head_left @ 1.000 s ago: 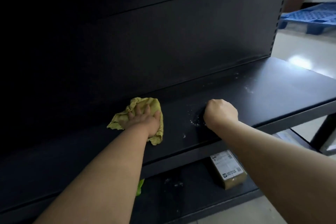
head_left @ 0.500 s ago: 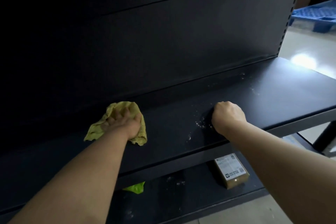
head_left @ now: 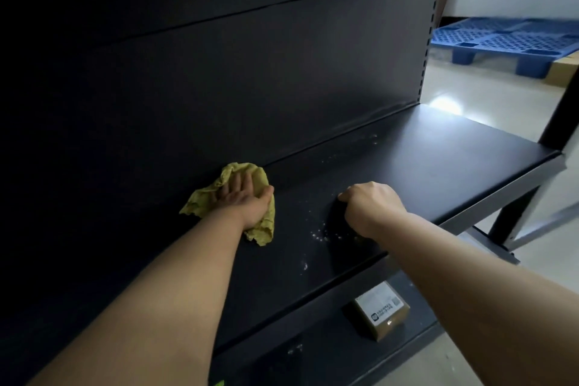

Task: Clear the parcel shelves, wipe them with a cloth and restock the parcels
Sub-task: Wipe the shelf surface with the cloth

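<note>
A black metal shelf (head_left: 438, 166) runs across the view with white specks of dust near its middle. My left hand (head_left: 244, 200) lies flat with straight fingers on a crumpled yellow-green cloth (head_left: 263, 226), pressing it onto the shelf close to the back panel. My right hand (head_left: 372, 207) rests as a closed fist on the shelf to the right of the cloth, knuckles down, holding nothing that I can see. A small brown parcel (head_left: 382, 310) with a white label lies on the lower shelf beneath my right forearm.
The dark back panel (head_left: 250, 72) rises behind the shelf. A blue plastic pallet (head_left: 507, 41) stands on the pale floor at the far right. A slanted black upright (head_left: 560, 110) stands by the shelf's right end. A bright green scrap (head_left: 219, 382) shows at the bottom edge.
My left hand slid the cloth left along the shelf, then back right, and its fingers now lie straighter. The right fist stayed in place. The view shifted right.
</note>
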